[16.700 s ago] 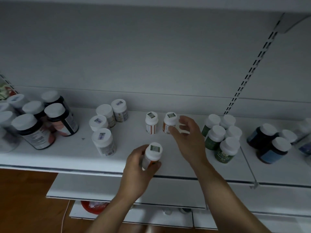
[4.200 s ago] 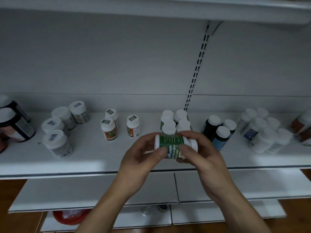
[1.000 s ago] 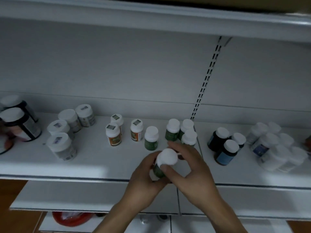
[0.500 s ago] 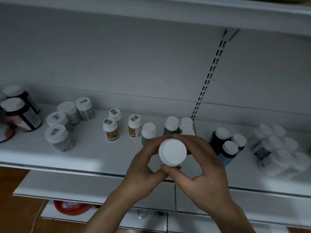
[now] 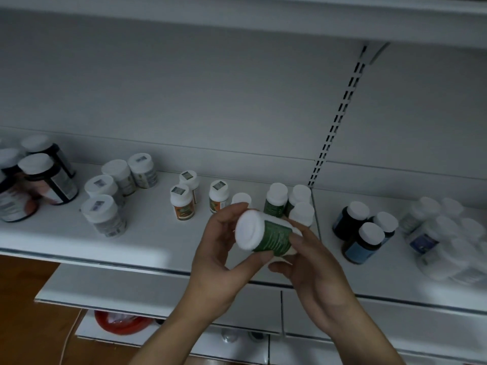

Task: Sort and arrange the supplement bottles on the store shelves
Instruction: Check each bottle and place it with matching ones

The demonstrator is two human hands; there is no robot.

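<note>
While you are holding the green bottle (image 5: pixel 275 237) in both hands, it is lying almost on its side in the air, just above the front part of the shelf (image 5: pixel 147 241). Its long axis is running from lower left to upper right in the head view. The white cap (image 5: pixel 249 233) is facing left and toward you, and the base is pointing right and away, toward the back of the shelf.

Your left hand (image 5: pixel 218 259) is curling round the cap end, with fingers above it and the thumb beneath the label. Your right hand (image 5: pixel 311 270) is gripping the base end, with one finger lying across the label.

Just behind the bottle, the upright green group (image 5: pixel 275 204) is standing near the slotted upright (image 5: pixel 340 114). To its left, three orange-labelled bottles (image 5: pixel 181 202) are standing apart from it. To the right, the dark blue-labelled bottles (image 5: pixel 366 241) are sitting close together.
</note>
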